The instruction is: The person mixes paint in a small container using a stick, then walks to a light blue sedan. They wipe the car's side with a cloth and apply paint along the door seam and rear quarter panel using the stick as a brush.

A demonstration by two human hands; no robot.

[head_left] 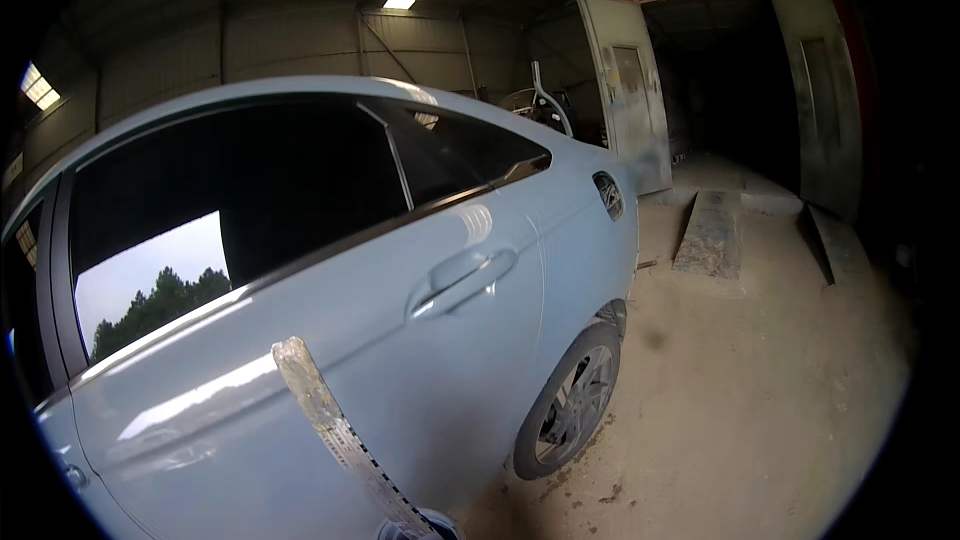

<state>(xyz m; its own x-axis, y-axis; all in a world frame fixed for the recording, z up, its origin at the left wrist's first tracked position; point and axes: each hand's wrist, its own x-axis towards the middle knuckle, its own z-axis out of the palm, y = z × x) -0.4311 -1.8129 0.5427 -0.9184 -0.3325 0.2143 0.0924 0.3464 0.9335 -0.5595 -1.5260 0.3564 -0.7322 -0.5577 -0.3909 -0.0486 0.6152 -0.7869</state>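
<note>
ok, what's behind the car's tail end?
Behind the pale blue car: an open spray booth with a dark interior, two ramps before it. The car body covers anything lower left.

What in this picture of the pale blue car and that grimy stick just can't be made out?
- Head view: hands out of frame; the stick and round container are cut off by the lower edge.
- Car interior: hidden by dark window glass.
- Spray booth inside: too dark.

1 car (330,340), 1 ruler (335,425), 2 ramps (710,235).
</note>
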